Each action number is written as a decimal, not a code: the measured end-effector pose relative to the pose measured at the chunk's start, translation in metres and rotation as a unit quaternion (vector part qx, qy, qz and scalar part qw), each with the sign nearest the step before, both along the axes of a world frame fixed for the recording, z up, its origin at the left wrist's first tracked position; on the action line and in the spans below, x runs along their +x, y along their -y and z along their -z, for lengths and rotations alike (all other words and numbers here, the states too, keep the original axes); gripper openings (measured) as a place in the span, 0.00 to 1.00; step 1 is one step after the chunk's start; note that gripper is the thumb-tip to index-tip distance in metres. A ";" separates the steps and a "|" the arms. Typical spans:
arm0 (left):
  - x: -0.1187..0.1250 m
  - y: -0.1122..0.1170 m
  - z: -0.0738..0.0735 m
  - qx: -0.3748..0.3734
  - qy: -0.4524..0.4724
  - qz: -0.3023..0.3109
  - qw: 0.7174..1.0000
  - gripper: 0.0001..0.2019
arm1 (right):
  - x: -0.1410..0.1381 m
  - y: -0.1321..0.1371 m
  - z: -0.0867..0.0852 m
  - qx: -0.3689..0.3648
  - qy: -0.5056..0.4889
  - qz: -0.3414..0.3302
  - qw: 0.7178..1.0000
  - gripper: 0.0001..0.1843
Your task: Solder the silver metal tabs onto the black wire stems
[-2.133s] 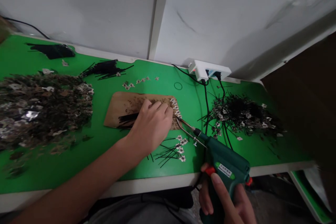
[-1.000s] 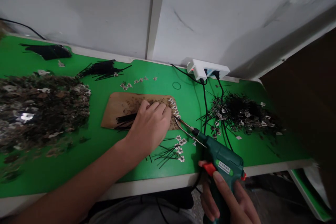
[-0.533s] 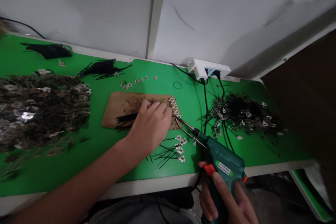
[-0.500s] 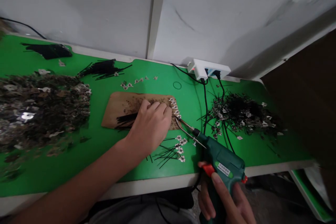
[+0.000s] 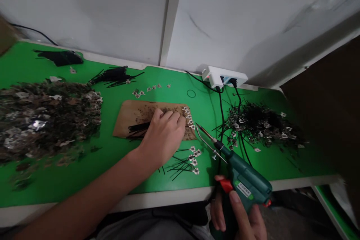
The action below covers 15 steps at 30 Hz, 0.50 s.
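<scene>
My left hand point(image 5: 164, 133) rests palm down on a scorched brown board point(image 5: 120, 120), fingers curled. A thin dark wire shows beside its fingertips, pointing at a row of small metal tabs point(image 5: 188, 116) along the board's right end; the fingertips are hidden. Black wires point(image 5: 138, 127) lie on the board, partly beneath that hand. In my right hand point(image 5: 239, 210) is a green soldering gun point(image 5: 247, 174), gripped by its handle, with fingers at the red trigger. Its iron tip and curved feed tube stand just right of the tabs, apart from them.
Tabs with wires attached point(image 5: 194, 161) lie in front of the board. A large heap of metal tabs point(image 5: 50, 120) covers the left. Wire bundles point(image 5: 112, 75) lie behind. At right are a pile of wired tabs point(image 5: 258, 123), a white power strip point(image 5: 225, 77) and trailing cords.
The soldering gun has drawn back to the right and slightly down, its tip leaving the row of tabs. My left hand stays on the board. The view has shifted slightly.
</scene>
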<state>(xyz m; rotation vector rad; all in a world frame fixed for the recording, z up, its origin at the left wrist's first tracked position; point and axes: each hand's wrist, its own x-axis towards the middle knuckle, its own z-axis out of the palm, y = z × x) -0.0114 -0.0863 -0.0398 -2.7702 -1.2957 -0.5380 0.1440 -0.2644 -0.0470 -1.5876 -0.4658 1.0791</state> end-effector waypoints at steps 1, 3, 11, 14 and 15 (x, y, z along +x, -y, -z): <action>0.000 0.000 0.000 -0.001 -0.001 0.000 1.000 0.07 | 0.000 0.000 0.000 0.007 0.000 0.005 1.000 0.23; 0.000 0.001 0.000 0.000 -0.001 -0.001 1.000 0.07 | 0.001 0.000 0.001 0.020 -0.002 0.019 1.000 0.21; -0.002 0.002 -0.001 0.012 0.011 0.002 1.000 0.07 | 0.000 -0.003 -0.003 0.056 0.020 0.015 0.998 0.16; -0.002 0.002 -0.001 0.003 0.016 0.005 1.000 0.07 | 0.001 -0.005 -0.002 0.074 0.028 -0.004 0.997 0.14; -0.002 0.002 -0.002 0.001 0.019 0.006 1.000 0.07 | 0.001 -0.005 -0.002 0.077 0.029 -0.009 0.997 0.14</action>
